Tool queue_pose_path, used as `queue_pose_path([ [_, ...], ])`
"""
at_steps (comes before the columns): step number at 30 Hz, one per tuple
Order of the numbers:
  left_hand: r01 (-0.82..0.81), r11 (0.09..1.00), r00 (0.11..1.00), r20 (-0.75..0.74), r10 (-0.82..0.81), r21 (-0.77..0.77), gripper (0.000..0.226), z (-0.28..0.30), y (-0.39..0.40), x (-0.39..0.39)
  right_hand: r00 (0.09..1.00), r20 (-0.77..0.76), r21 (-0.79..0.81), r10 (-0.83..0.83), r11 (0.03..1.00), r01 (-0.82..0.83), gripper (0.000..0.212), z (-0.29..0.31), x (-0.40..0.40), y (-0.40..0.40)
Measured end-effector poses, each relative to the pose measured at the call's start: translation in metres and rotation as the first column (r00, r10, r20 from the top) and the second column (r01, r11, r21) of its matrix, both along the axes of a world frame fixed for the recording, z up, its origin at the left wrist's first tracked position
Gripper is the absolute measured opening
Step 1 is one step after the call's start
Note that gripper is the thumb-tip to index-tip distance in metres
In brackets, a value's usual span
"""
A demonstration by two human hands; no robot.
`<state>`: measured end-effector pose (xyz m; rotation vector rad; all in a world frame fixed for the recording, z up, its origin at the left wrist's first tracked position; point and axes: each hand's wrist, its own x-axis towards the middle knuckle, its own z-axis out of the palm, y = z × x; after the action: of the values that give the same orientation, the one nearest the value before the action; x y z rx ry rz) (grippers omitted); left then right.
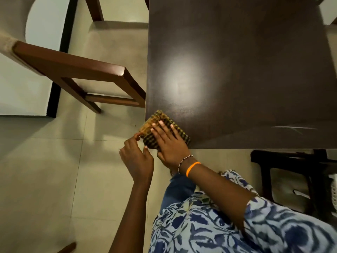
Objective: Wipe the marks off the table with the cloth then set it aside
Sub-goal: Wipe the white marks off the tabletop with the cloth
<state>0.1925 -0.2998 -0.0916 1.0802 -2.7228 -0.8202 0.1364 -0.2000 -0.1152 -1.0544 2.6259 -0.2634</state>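
The dark brown wooden bench [237, 73] is sitting on pale floor tiles [54, 170], with a brown wooden chair [82, 73] just off its left edge. A faint white streak [291, 127] is showing near the front edge. The folded yellow-and-black checked cloth [164, 128] is lying on the near left corner, partly hanging over. The right hand [169, 143] is pressing flat on it, fingers spread; the left hand [135, 157] is pinching its overhanging edge.

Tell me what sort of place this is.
Probably a home dining area: a dark wooden table with wooden chairs drawn up around it, on a pale tiled floor. A checked cloth lies folded at the table's corner under the person's hands.
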Motion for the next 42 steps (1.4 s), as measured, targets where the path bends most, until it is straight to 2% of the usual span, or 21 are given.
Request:
queue_pose_path([
  [3, 0.168, 0.984, 0.985, 0.046, -0.165, -0.059, 0.049, 0.003, 0.027, 0.004, 0.997, -0.041, 0.030, 0.059, 0.998, -0.058, 0.069, 0.000, -0.013, 0.050],
  [6, 0.245, 0.969, 0.968, 0.068, -0.242, -0.040, 0.058, 0.006, 0.052, 0.001, 0.995, -0.087, 0.043, -0.048, 0.998, 0.051, 0.072, 0.002, -0.020, 0.122],
  [12, 0.238, 0.971, 0.969, 0.082, -0.235, -0.036, 0.068, 0.005, 0.089, -0.001, 0.930, -0.064, 0.074, -0.361, 0.928, 0.365, 0.071, 0.010, -0.022, 0.270],
  [16, 0.191, 0.981, 0.981, 0.024, -0.191, -0.022, 0.064, 0.003, 0.100, 0.007, 0.868, -0.062, 0.049, -0.492, 0.867, 0.495, 0.070, 0.009, -0.014, 0.268],
  [18, 0.122, 0.992, 0.992, -0.028, -0.122, -0.021, 0.064, 0.003, 0.103, 0.009, 0.908, -0.074, 0.012, -0.411, 0.911, 0.413, 0.069, 0.004, -0.004, 0.230],
  [20, 0.054, 0.998, 0.998, -0.037, -0.056, -0.034, 0.069, 0.006, 0.106, 0.010, 0.972, -0.103, 0.004, -0.213, 0.977, 0.215, 0.069, -0.004, 0.005, 0.177],
  [24, 0.064, 0.990, 0.998, -0.009, -0.065, -0.124, 0.069, 0.011, 0.110, 0.014, 0.988, -0.119, 0.095, 0.099, 0.992, -0.088, 0.071, -0.004, 0.008, 0.106],
  [26, 0.094, 0.985, 0.996, 0.009, -0.094, -0.147, 0.067, 0.014, 0.113, 0.014, 0.973, -0.109, 0.132, 0.205, 0.973, -0.190, 0.073, -0.004, -0.002, 0.114],
  [31, 0.191, 0.978, 0.982, 0.015, -0.191, -0.080, 0.061, 0.016, 0.150, -0.002, 0.946, -0.232, 0.172, 0.228, 0.967, -0.190, 0.084, -0.005, -0.021, 0.217],
  [34, 0.259, 0.966, 0.965, -0.028, -0.259, -0.029, 0.059, 0.018, 0.178, -0.015, 0.945, -0.302, 0.188, 0.128, 0.980, -0.073, 0.086, -0.006, -0.029, 0.309],
  [38, 0.366, 0.931, 0.929, -0.067, -0.365, -0.002, 0.056, 0.023, 0.204, -0.026, 0.972, -0.224, 0.205, -0.065, 0.972, 0.112, 0.078, -0.002, -0.033, 0.410],
  [42, 0.385, 0.922, 0.921, -0.068, -0.383, 0.025, 0.052, 0.023, 0.214, -0.027, 0.948, -0.095, 0.116, -0.303, 0.943, 0.313, 0.069, 0.006, -0.028, 0.423],
])
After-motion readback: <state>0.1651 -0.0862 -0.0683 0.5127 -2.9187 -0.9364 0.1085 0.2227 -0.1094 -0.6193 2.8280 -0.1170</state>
